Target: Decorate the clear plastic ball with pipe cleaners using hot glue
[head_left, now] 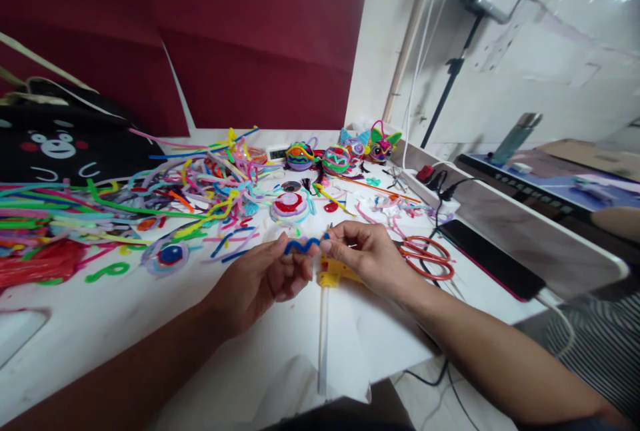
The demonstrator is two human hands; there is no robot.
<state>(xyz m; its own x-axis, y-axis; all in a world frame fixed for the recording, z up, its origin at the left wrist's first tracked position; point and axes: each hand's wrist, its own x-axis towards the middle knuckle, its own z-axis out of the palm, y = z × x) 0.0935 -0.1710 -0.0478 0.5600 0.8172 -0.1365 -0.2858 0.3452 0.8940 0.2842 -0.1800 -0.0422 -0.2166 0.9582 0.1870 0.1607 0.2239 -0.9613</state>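
A short blue pipe cleaner (303, 245), bent into a zigzag, is stretched between my two hands above the white table. Its left end is pinched between the thumb and fingers of my left hand (267, 276). At the other end, my right hand (367, 254) grips it with thumb and forefinger. Below the right hand lies a yellow glue gun (330, 274), partly hidden, with a whitish glue stick (323, 344) pointing toward me. A round coiled piece in red and lilac (289, 204) rests just beyond the hands.
Loose colourful pipe cleaners (200, 184) cover the left and back. Decorated balls (336, 160) stand along the wall. On the right are orange-handled scissors (429, 258), a phone (490, 259) with a cable, and a power strip (435, 191). A black bag (65, 138) sits at far left.
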